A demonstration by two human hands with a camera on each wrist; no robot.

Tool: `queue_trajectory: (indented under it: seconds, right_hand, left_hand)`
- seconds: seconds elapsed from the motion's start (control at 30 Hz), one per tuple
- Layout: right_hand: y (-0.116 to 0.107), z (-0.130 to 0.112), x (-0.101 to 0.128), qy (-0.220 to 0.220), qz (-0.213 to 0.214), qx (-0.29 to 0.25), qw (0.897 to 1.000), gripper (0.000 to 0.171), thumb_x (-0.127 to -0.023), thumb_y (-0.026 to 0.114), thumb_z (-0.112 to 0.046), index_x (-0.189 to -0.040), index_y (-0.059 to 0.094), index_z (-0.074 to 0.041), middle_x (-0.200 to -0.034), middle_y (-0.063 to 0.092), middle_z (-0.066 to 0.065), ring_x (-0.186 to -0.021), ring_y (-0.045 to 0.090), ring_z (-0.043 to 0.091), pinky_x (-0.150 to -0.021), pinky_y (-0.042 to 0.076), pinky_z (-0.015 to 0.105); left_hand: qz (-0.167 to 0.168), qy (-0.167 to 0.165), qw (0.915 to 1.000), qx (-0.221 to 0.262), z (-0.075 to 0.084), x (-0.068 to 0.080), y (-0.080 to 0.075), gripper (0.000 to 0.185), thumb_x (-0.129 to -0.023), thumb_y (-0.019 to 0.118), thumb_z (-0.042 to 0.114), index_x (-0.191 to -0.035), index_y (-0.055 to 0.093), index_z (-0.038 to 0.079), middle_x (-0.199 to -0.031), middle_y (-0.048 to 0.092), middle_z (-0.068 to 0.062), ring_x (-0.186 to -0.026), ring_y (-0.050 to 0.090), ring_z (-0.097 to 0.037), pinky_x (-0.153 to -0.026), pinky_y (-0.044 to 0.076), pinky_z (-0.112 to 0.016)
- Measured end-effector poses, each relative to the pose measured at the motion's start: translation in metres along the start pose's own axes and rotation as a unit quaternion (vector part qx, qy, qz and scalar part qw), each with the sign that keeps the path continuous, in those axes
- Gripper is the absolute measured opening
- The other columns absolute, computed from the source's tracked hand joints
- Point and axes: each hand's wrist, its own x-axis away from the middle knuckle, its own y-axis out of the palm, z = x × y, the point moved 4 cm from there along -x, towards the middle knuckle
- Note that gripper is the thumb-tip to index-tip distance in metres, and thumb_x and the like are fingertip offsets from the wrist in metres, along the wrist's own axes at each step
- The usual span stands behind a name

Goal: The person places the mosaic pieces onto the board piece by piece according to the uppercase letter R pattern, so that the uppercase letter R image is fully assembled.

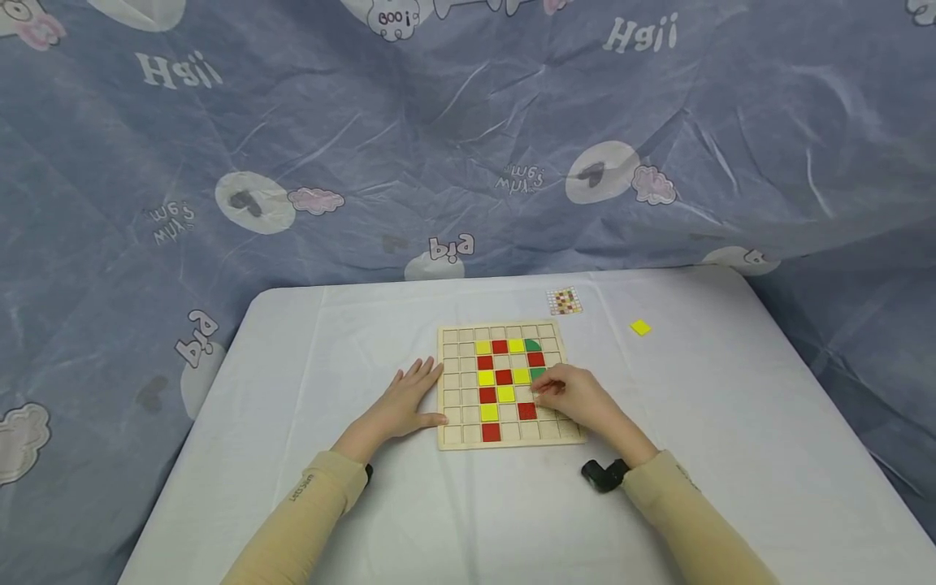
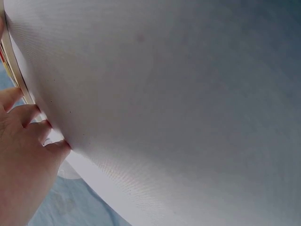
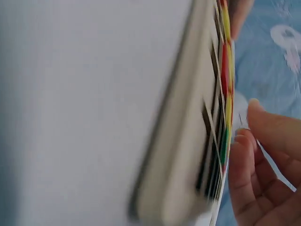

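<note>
a: where's the square wooden grid board (image 1: 504, 435)?
b: mid-table, on the white cloth (image 1: 329, 366).
a: the hands?
b: left hand (image 1: 406, 400) lies flat, fingers straight, against the board's left edge. right hand (image 1: 578, 398) curls over it, fingertips on a green tile (image 1: 539, 373).

Looks like a makeshift recording corner set up indoors, not a lived-in room. Blue printed cloth (image 1: 468, 146) hung as a backdrop, creased and sagging, covered in cartoon sheep, pink clouds and mirrored lettering, hiding whatever walls or furniture stand behind. Draped down past both sides of the bench (image 1: 351, 504), so no floor or wall visible. Bench itself wrapped in plain white sheeting, with fold lines showing. Sparse staging: only a wooden grid board (image 1: 457, 390) with coloured tiles, a small pattern card (image 1: 565, 301) and one loose yellow tile (image 1: 640, 327). Small black device strapped at the wrist (image 1: 604, 474).
</note>
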Motion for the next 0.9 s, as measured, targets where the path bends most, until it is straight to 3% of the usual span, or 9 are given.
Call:
queue_trajectory:
  seconds: [0.17, 0.37, 0.53, 0.63, 0.9]
  right_hand:
    - [-0.05, 0.031, -0.014, 0.035, 0.088, -0.005, 0.995, 0.02, -0.091, 0.07, -0.013, -0.109, 0.072, -0.004, -0.104, 0.07, 0.014, -0.089, 0.065, 0.023, -0.072, 0.052, 0.028]
    - [-0.104, 0.082, -0.021, 0.115, 0.185, 0.011, 0.976, 0.029, -0.096, 0.063, -0.017, -0.12, 0.067, -0.001, -0.116, 0.065, 0.022, -0.1, 0.063, 0.032, -0.072, 0.049, 0.025]
    - [-0.12, 0.112, -0.022, 0.188, 0.194, 0.011, 0.963, 0.044, -0.097, 0.061, -0.021, -0.132, 0.056, 0.005, -0.126, 0.054, 0.026, -0.111, 0.055, 0.039, -0.08, 0.051, 0.036]
    - [-0.121, 0.12, -0.024, 0.216, 0.183, 0.013, 0.959, 0.053, -0.096, 0.061, -0.025, -0.135, 0.049, 0.009, -0.124, 0.05, 0.028, -0.11, 0.05, 0.04, -0.087, 0.048, 0.044]
    - [-0.117, 0.123, -0.033, 0.239, 0.172, 0.045, 0.955, 0.051, -0.097, 0.06, -0.026, -0.13, 0.051, 0.013, -0.115, 0.048, 0.027, -0.104, 0.046, 0.039, -0.088, 0.045, 0.047]
  left_hand:
    - [0.0, 0.0, 1.0, 0.004, 0.001, 0.001, -0.001, 0.096, -0.083, 0.074, 0.049, -0.158, 0.024, 0.013, -0.166, 0.015, -0.01, -0.154, 0.008, -0.03, -0.125, 0.009, -0.053]
    - [0.0, 0.001, 1.0, 0.001, 0.001, 0.001, -0.001, 0.096, -0.083, 0.074, 0.049, -0.158, 0.025, 0.014, -0.166, 0.016, -0.01, -0.154, 0.008, -0.03, -0.125, 0.009, -0.053]
    - [0.0, 0.002, 1.0, 0.004, 0.002, 0.001, -0.001, 0.096, -0.083, 0.073, 0.049, -0.158, 0.024, 0.014, -0.166, 0.015, -0.01, -0.154, 0.008, -0.03, -0.125, 0.008, -0.053]
    - [0.001, 0.004, 1.0, 0.005, 0.002, 0.001, -0.001, 0.095, -0.083, 0.074, 0.049, -0.157, 0.025, 0.014, -0.165, 0.016, -0.01, -0.154, 0.008, -0.03, -0.125, 0.009, -0.053]
    - [0.003, 0.0, 1.0, 0.001, 0.0, 0.0, 0.0, 0.096, -0.083, 0.074, 0.05, -0.158, 0.024, 0.015, -0.166, 0.016, -0.009, -0.154, 0.008, -0.029, -0.125, 0.009, -0.053]
